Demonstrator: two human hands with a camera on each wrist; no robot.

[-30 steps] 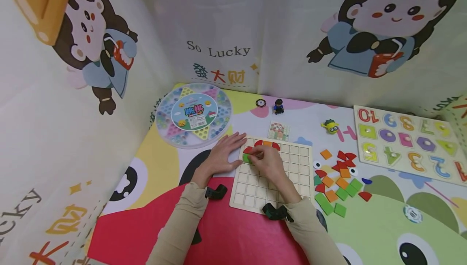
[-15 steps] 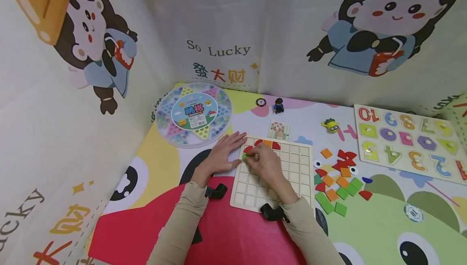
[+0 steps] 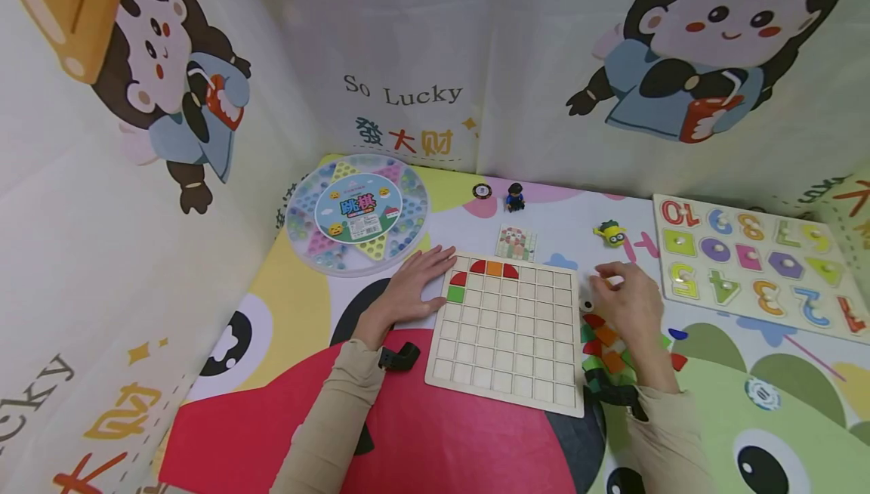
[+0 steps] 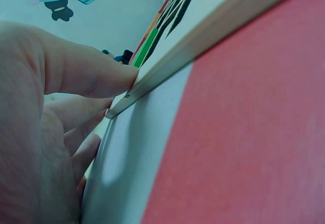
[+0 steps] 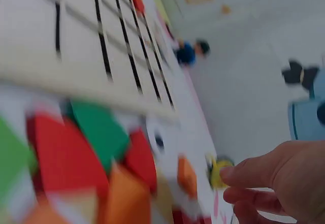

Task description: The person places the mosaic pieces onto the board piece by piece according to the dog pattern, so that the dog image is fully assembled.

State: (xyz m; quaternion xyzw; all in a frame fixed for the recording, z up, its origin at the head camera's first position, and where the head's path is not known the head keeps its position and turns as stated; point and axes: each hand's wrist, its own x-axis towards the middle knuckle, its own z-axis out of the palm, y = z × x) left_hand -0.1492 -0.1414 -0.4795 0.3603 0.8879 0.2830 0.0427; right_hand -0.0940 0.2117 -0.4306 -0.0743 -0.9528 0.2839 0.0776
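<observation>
A square wooden grid board [image 3: 503,343] lies on the table. Its upper left holds a green square tile [image 3: 455,294], a red quarter-circle tile [image 3: 458,279] above it, and red and orange tiles along the top row. My left hand [image 3: 408,290] rests at the board's left edge, fingers stretched; in the left wrist view the thumb [image 4: 96,74] touches that edge. My right hand [image 3: 632,305] is over the loose tiles right of the board, partly hiding them. Its fingers are loosely bent, apart from an orange tile [image 5: 187,176] in the blurred right wrist view.
Loose red, orange and green tiles [image 3: 605,335] lie close to the board's right edge. A number puzzle [image 3: 761,267] is at the right, a round Chinese checkers set [image 3: 356,214] at the back left. A patterned card [image 3: 516,242], small figure [image 3: 515,197] and yellow toy [image 3: 609,233] sit behind.
My right hand has let go of the green tile, which now sits in the grid's left column, and has moved right to the loose tiles. My left hand has stayed at the board's edge.
</observation>
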